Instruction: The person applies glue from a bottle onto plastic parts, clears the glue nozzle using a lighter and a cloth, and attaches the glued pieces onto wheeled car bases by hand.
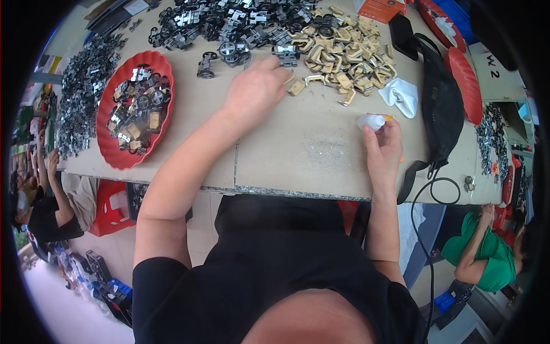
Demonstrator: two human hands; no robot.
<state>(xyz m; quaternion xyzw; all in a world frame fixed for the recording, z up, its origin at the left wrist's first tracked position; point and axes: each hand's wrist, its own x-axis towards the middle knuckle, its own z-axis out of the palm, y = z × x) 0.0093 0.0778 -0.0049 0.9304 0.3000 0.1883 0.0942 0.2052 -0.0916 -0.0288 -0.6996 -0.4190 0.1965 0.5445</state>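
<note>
My left hand is over the table between the dark wheeled chassis pieces and the gold-coloured parts, fingers curled together. A chassis piece lies just beyond its fingertips, and a loose gold part lies beside them. Whatever the fingers pinch, if anything, is hidden. On the right, my right hand is closed around a small white squeeze bottle, tilted with its tip pointing away from the palm. Something small and yellow shows at its fingertips.
A heap of gold parts adjoins dark chassis pieces. A red scalloped tray holds assembled pieces at left. A white cloth, black pouch, phone and cable lie right. Other people sit at both sides.
</note>
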